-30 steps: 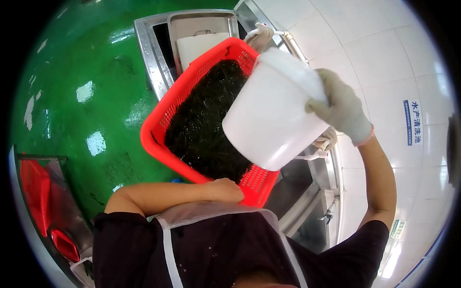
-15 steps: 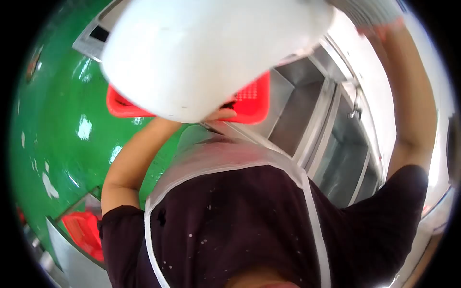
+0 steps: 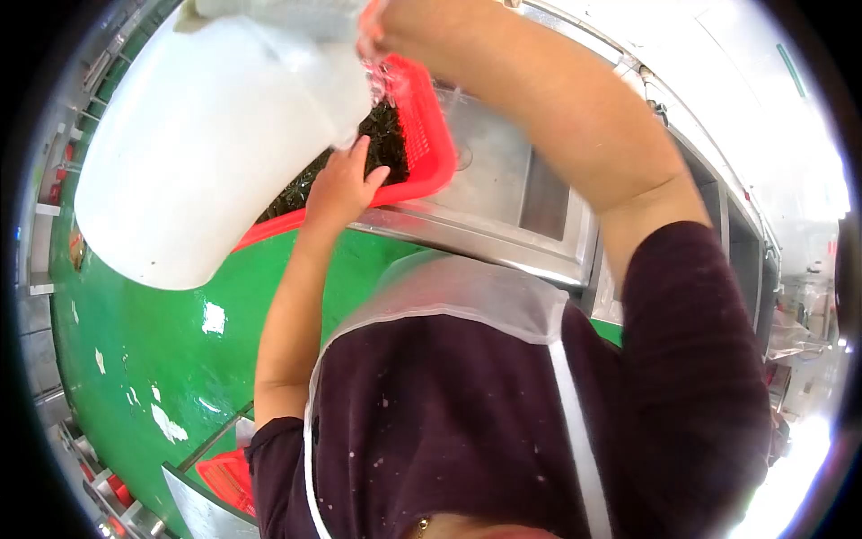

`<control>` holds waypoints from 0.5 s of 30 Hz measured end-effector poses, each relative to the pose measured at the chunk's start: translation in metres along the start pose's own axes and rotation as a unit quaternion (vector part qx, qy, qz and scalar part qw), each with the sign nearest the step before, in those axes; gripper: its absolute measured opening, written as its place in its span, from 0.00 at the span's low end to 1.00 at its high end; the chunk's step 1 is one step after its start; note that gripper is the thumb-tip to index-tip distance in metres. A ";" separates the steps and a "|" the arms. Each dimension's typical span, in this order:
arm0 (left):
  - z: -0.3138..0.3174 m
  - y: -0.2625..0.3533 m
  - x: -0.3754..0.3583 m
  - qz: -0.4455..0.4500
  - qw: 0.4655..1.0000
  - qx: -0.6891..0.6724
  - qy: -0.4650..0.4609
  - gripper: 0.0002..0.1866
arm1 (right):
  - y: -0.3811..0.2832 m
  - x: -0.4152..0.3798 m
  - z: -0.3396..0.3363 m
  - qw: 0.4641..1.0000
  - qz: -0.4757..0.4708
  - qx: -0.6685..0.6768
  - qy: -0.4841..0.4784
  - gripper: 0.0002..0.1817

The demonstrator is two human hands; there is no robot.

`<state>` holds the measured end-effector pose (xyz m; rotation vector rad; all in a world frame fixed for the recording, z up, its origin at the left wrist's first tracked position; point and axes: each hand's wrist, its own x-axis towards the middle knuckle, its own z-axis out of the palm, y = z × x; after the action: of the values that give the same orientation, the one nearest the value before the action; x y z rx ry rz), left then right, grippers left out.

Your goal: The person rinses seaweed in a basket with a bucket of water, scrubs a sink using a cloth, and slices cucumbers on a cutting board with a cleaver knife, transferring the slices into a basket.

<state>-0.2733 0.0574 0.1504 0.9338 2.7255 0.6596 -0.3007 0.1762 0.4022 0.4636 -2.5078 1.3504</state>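
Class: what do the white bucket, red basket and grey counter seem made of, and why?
White bucket: probably smooth plastic, from its soft sheen.
Red basket: likely smooth moulded plastic, from its perforated wall.
Grey counter: apparently shiny steel, from its metallic reflections.

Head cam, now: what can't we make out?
Head view:
- White bucket interior: hidden by its own outer wall.
- Far part of the red basket and much of the dark strands: behind the bucket.
- Gloved right hand: partly cut off by the top edge; full grip unseen.
- Left hand: contact with the bucket unclear; they overlap.
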 end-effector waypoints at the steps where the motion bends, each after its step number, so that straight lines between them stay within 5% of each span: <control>1: -0.001 -0.002 0.005 -0.040 0.999 -0.023 -0.017 0.35 | 0.006 -0.005 0.008 0.998 0.031 0.058 -0.010 0.19; 2: -0.005 -0.001 0.008 -0.093 0.992 -0.064 -0.048 0.36 | 0.025 -0.004 0.020 0.995 0.016 0.089 -0.049 0.23; 4: 0.008 -0.018 0.015 -0.058 0.990 -0.124 -0.019 0.37 | 0.047 -0.004 0.047 0.991 -0.007 0.125 -0.056 0.26; 6: 0.030 -0.042 0.028 0.022 0.992 -0.122 0.030 0.38 | 0.061 -0.002 0.071 0.991 -0.021 0.132 0.012 0.24; 10: 0.005 -0.020 0.030 0.045 0.994 -0.051 -0.087 0.36 | 0.071 -0.004 0.061 0.970 0.038 0.178 0.159 0.23; 12: 0.022 -0.073 0.052 0.108 0.991 -0.061 -0.042 0.37 | 0.038 -0.033 0.037 0.893 0.195 0.352 0.200 0.25; 13: 0.038 -0.105 0.056 0.161 0.981 -0.110 -0.011 0.39 | 0.018 -0.050 0.020 0.812 0.277 0.466 0.216 0.27; 15: 0.003 -0.075 0.028 0.056 0.986 0.155 -0.030 0.44 | 0.015 -0.070 -0.007 0.745 0.315 0.539 0.235 0.27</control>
<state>-0.3340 0.0230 0.1124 1.1586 2.7867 0.2205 -0.2422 0.2004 0.3686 -0.5826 -1.2425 2.6791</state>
